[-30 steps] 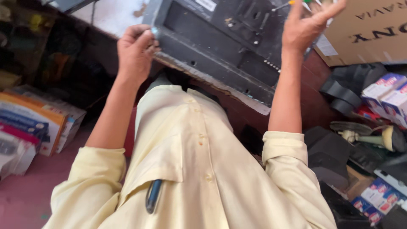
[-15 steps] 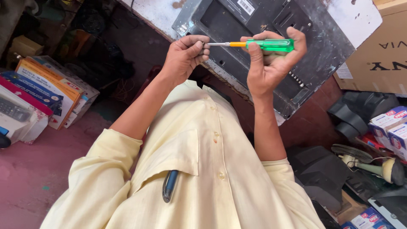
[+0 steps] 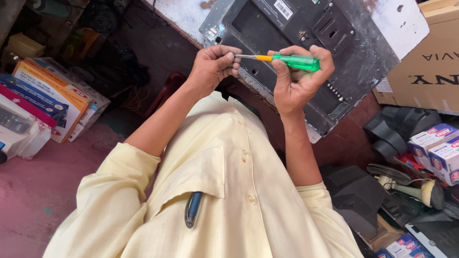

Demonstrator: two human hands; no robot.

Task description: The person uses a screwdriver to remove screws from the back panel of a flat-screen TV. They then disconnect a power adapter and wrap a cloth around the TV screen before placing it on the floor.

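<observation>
Screwdriver held in both hands above the panel back

Green-handled screwdriver (image 3: 282, 59) gripped in right hand (image 3: 296, 79), left hand (image 3: 213, 67) fingertips pinching its tip, over dark appliance back (image 3: 344, 43) on the table (image 3: 191, 14); tip could jab a finger if the handle turns or slips

Both hands are raised close together over a dark grey electronics panel (image 3: 306, 38), which fills the bench ahead. A cardboard box (image 3: 430, 62) blocks the right side. Stacked coloured boxes (image 3: 43, 100) crowd the far left. Black plastic casings (image 3: 358, 196) and a small fan (image 3: 406, 184) clutter the lower right. Bare pink floor (image 3: 43, 191) lies open at lower left.
</observation>
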